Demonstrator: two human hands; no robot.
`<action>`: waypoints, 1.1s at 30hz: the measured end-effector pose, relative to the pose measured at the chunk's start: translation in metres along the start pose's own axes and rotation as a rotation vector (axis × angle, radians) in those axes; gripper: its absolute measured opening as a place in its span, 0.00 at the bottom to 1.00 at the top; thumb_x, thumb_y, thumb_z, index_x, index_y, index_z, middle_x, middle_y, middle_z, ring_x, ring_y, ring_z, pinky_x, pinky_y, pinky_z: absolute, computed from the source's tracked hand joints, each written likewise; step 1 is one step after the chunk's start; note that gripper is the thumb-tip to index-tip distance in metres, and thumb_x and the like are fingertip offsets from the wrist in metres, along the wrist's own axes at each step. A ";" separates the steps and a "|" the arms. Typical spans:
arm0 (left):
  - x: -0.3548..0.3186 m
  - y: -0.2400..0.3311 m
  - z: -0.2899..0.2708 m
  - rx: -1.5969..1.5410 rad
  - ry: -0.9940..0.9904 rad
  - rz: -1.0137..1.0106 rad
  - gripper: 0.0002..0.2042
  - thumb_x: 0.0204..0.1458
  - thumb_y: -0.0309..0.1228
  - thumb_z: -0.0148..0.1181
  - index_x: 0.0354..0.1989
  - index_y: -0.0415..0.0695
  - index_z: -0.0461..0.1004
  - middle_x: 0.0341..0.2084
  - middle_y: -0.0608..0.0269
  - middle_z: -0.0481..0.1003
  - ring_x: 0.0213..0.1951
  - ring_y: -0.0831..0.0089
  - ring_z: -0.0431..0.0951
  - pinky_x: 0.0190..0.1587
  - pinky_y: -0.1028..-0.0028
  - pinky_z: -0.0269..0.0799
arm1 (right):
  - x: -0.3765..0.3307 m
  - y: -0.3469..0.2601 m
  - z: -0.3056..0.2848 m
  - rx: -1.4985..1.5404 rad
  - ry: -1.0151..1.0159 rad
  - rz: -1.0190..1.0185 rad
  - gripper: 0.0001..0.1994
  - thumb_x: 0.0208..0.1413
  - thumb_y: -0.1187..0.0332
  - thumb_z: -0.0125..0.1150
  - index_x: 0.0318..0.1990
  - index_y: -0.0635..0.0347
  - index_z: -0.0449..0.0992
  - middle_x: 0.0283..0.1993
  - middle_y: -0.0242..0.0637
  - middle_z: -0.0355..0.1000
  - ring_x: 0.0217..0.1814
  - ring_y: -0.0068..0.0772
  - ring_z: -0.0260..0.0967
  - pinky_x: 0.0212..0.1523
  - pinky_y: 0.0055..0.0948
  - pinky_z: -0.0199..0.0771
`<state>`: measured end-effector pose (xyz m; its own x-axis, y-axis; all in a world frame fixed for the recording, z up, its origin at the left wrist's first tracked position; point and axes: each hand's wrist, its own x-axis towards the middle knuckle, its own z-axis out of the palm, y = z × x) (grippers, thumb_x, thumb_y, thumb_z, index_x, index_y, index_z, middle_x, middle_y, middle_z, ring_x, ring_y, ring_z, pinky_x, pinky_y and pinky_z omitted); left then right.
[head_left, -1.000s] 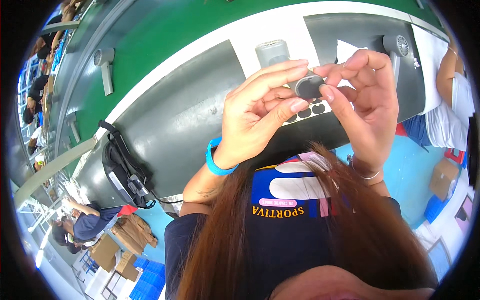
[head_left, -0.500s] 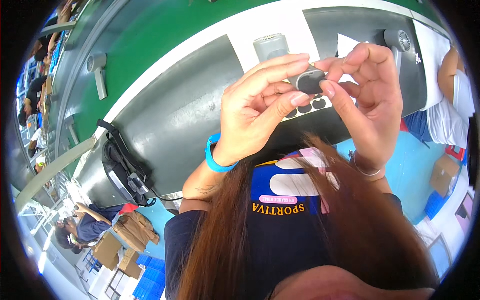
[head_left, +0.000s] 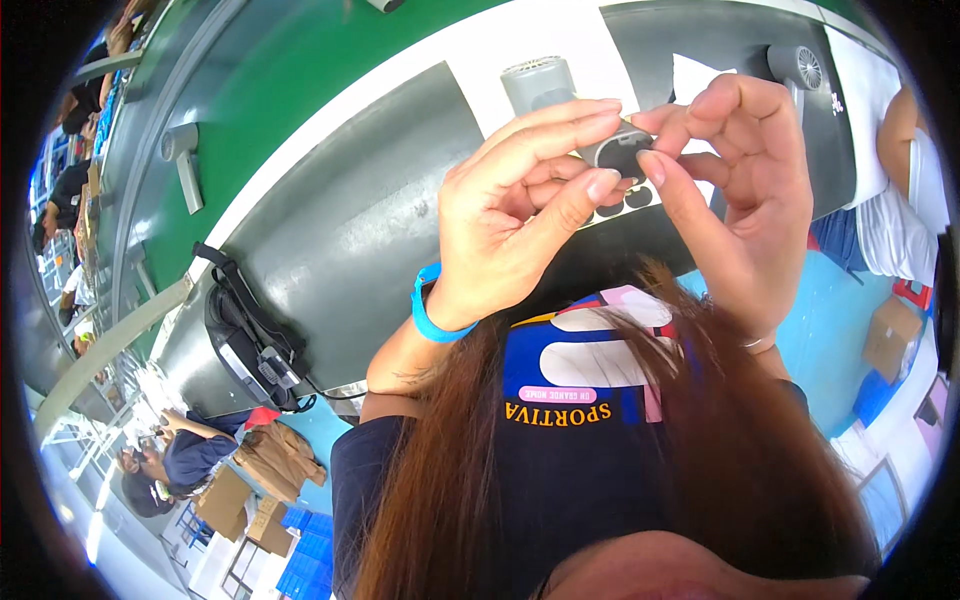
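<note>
My left hand (head_left: 520, 215) and my right hand (head_left: 740, 190) meet in front of me and pinch one small dark grey rounded part (head_left: 618, 153) between their fingertips. The part is mostly hidden by the fingers. Just below it, on the grey work surface (head_left: 350, 240), lies a white sheet with dark oval pieces (head_left: 628, 198). A blue band (head_left: 428, 318) circles my left wrist. Behind the hands a grey cylindrical device (head_left: 540, 85) lies on a white strip.
A green conveyor belt (head_left: 290, 70) runs along the far side with grey devices on it (head_left: 182, 150). A black bag (head_left: 250, 345) hangs at the table's left end. Another person (head_left: 900, 190) sits at the right; others and cardboard boxes (head_left: 250, 480) are at the lower left.
Both hands have lifted slightly and drawn closer to the camera with the small part; my left fingers have closed further over it, hiding more of it.
</note>
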<state>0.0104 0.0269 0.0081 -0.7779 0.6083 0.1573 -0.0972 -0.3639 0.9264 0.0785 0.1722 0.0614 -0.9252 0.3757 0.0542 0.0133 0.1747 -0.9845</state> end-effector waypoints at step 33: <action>-0.008 0.015 -0.022 0.000 0.050 -0.106 0.12 0.52 0.17 0.56 0.46 0.33 0.71 0.48 0.50 0.71 0.39 0.74 0.77 0.36 0.78 0.78 | 0.038 0.044 0.008 0.204 -0.555 0.252 0.17 0.65 0.65 0.45 0.55 0.65 0.69 0.42 0.29 0.71 0.38 0.16 0.63 0.39 0.18 0.65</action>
<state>0.0015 0.0013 0.0136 -0.7931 0.6077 0.0410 -0.1810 -0.2994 0.9368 0.0411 0.1873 0.0186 -0.9624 -0.1542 -0.2237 0.2344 -0.0545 -0.9706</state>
